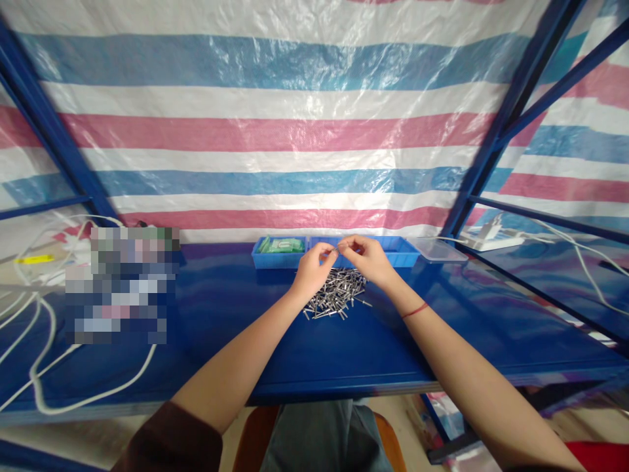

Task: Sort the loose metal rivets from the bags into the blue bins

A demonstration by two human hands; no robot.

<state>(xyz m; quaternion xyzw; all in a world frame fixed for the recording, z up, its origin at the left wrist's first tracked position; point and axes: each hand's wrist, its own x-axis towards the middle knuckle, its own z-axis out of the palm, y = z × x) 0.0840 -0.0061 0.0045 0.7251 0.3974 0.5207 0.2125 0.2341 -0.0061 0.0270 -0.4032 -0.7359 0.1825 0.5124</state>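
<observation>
A loose pile of silvery pop rivets (335,298) lies on the blue tabletop, just below my hands. My left hand (313,267) is closed, thumb and fingertips pinched together over the far side of the pile. Facing it, my right hand (368,259) is pinched too, its fingertips meeting those of the left. Between them shows a thin metallic piece that looks like one rivet (337,249), mostly covered by the fingers. Behind the hands stands a blue divided tray (279,263); green-and-white packets (281,245) fill its left part, and my hands hide its middle.
A clear plastic lid (442,250) lies right of the tray. White cables (46,328) and a blurred-out area occupy the table's left end. A white power strip (494,241) sits at the right beyond the blue frame (484,151). Striped plastic sheeting (295,137) hangs behind.
</observation>
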